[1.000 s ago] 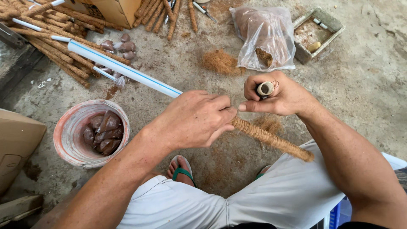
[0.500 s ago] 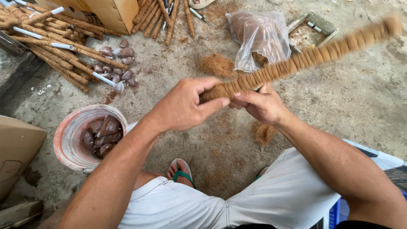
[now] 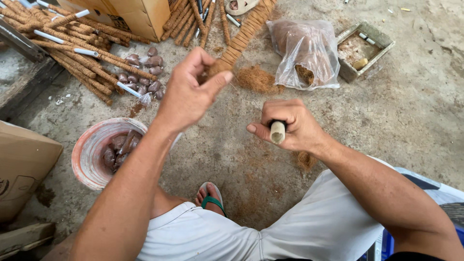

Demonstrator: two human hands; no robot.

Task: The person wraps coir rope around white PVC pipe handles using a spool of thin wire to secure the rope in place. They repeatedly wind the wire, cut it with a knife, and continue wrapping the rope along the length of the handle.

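change: half a second ago both hands sat together on the coir-wrapped stick held level; now they're apart and the stick points away, toward the pile at the top.
right hand point(image 3: 290, 128): fist shut round a short tool, pale round butt end showing at the thumb; can't tell what the tool is.
left hand point(image 3: 191, 89): raised, thumb and fingers pinched on the near end of the coir-wrapped stick point(image 3: 244, 31).
stick: tilts up and away from the left hand, far end at the top edge of the view.
bucket point(image 3: 89, 157): near, left of the knee, white with reddish stains; dark brown lumps inside.
cardboard box, near point(image 3: 21, 166): plain brown, far left edge.
plastic bag point(image 3: 307, 50): clear, on the floor past the right hand, brown fibre inside; loose fibre heap just beside it.
tray point(image 3: 365, 46): small, rectangular, grey, right of the bag; brown dust and a few small bits in it.
cardboard box, far point(image 3: 140, 14): brown, top left, wrapped sticks stacked beside it.
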